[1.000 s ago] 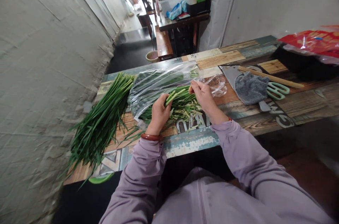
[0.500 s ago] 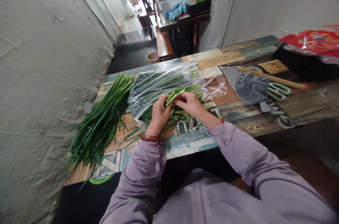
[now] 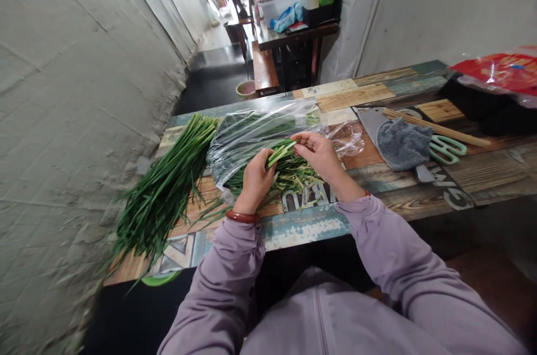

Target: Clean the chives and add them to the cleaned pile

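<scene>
My left hand (image 3: pixel 257 176) is closed round a small bunch of garlic chives (image 3: pixel 280 154), pale stem ends pointing right. At those ends, the thumb and fingers of my right hand (image 3: pixel 318 155) pinch the stems. Beneath both hands lie loose chive trimmings (image 3: pixel 296 176), yellowish and green, on the patterned tabletop. Just behind them is a clear plastic bag (image 3: pixel 251 131) with more chives inside. To the left, a large heap of chives (image 3: pixel 163 193) spreads with its leaves towards the table's near left corner.
On the right lie a cleaver (image 3: pixel 369 123), a grey cloth (image 3: pixel 403 143), chopsticks (image 3: pixel 444 128) and green-handled scissors (image 3: pixel 448 149). A red package (image 3: pixel 499 70) rests on something black at the far right. A rough wall (image 3: pixel 84 92) borders the left side. Beyond stand a bench (image 3: pixel 264 67) and another table.
My right hand has shifted slightly up and right along the stem ends, its fingers a little more extended. The left hand keeps its hold. The whole view has moved slightly.
</scene>
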Demonstrator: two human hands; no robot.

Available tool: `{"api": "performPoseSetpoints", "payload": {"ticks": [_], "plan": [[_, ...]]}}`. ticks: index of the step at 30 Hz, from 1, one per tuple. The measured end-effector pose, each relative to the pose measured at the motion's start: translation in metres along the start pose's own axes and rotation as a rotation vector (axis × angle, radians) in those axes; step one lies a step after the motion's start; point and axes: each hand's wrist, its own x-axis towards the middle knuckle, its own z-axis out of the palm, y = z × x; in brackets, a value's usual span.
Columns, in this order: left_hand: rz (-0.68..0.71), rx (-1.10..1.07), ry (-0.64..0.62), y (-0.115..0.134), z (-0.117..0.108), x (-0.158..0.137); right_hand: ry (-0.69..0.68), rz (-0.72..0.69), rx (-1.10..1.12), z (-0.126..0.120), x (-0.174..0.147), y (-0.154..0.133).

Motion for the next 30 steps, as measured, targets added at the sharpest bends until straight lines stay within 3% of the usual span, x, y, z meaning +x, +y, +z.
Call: {"api": "performPoseSetpoints", "payload": {"ticks": [6, 10, 15, 18, 24, 26, 30], "plan": [[0.074, 0.216, -0.038, 0.003, -0.001, -0.002, 0.026, 0.042, 0.045, 0.004, 0.000, 0.006], [0.176, 0.286, -0.112, 0.005, 0.002, -0.004, -0.044, 0.062, 0.067, 0.013, -0.002, 0.012], [0.157, 0.294, -0.186, 0.005, 0.004, -0.005, -0.150, 0.083, -0.044, 0.010, -0.004, 0.011], [0.110, 0.300, -0.102, 0.002, 0.001, -0.003, -0.049, 0.053, -0.042, -0.002, -0.001, 0.003], [0.148, 0.317, 0.210, 0.000, -0.013, -0.004, 0.353, -0.029, 0.011, -0.035, 0.014, -0.005], [0.184, 0.357, 0.275, 0.002, -0.018, -0.007, 0.372, -0.037, -0.049, -0.043, 0.018, -0.004], [0.186, 0.385, 0.332, 0.010, -0.023, -0.011, 0.287, -0.098, -0.283, -0.050, 0.019, -0.001]]}}
